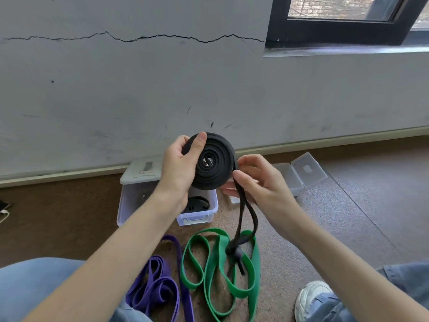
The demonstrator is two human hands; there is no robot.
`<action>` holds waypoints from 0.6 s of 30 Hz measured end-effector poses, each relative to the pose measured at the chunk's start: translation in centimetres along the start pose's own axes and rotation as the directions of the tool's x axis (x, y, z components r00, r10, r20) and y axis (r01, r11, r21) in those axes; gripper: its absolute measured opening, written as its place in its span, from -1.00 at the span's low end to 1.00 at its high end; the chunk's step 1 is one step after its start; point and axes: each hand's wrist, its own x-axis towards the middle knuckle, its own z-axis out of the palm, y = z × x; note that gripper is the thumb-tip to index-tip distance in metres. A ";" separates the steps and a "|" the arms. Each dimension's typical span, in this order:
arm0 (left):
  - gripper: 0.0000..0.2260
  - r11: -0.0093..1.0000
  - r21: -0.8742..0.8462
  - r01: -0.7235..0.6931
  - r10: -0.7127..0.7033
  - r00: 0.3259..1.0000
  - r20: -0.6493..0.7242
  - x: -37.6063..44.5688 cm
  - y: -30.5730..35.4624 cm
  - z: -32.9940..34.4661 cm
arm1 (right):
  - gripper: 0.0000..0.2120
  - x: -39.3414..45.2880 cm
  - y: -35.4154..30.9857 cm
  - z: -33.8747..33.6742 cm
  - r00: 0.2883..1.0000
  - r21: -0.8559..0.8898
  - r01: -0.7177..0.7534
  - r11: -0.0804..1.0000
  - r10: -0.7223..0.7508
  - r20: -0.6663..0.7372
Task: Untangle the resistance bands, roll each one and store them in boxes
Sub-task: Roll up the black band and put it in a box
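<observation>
The left hand (180, 167) grips a nearly finished black coil (212, 162), thumb pressed across its face and fingers curled behind. At four o'clock from the coil, the right hand (254, 182) pinches the band's loose black tail (243, 214), which hangs toward six o'clock and appears knotted or looped near the green band (232, 273) on the floor. Likely risk: further winding would drag the green band upward or jam the knot, and a slackened thumb would let the spiral spring open. Beneath the coil an open clear box (197, 217) already holds a rolled black band (197, 204). A purple band (160, 284) lies at seven o'clock. More clear boxes (301, 173) sit at three o'clock, unobstructed.
</observation>
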 end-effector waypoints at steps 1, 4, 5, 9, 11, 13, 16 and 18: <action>-0.77 0.999 0.040 -0.029 0.031 0.998 -0.049 -0.3 -0.4 0.3 | -0.91 -0.1 0.2 0.3 1.000 0.033 0.001 0.999 -0.001 -0.014; -0.75 0.983 0.151 -0.108 0.127 0.984 -0.124 -0.8 -1.0 0.7 | -0.88 -0.2 0.6 0.7 0.999 0.114 0.018 0.993 -0.013 -0.050; -0.75 0.979 0.167 -0.120 0.144 0.980 -0.140 -0.8 -1.1 0.7 | -0.87 -0.3 0.7 0.8 0.999 0.142 0.025 0.989 -0.018 -0.047; -0.74 0.977 0.191 -0.095 0.120 0.984 -0.129 -1.3 -1.8 1.0 | -0.89 -0.4 1.0 0.9 0.993 0.074 0.059 0.996 -0.051 -0.108; -0.75 0.974 0.221 -0.054 0.065 0.997 -0.040 -1.4 -2.2 0.7 | -0.89 -0.1 0.8 0.3 0.986 -0.066 0.066 0.996 -0.075 -0.147; -0.74 0.975 0.219 0.037 -0.068 0.989 0.135 -0.9 -1.8 -0.4 | -0.86 0.3 0.1 -0.9 0.983 -0.167 0.084 0.982 -0.109 -0.146; -0.68 0.967 0.216 0.133 -0.219 0.866 0.449 -0.1 -0.4 -2.1 | -0.83 0.4 -0.9 -1.8 0.995 -0.234 0.102 0.967 -0.097 0.035; -0.67 0.956 0.274 0.103 -0.235 0.829 0.508 -0.4 -0.2 -2.0 | -0.84 0.2 -0.7 -1.4 0.993 -0.271 0.091 0.958 -0.066 0.100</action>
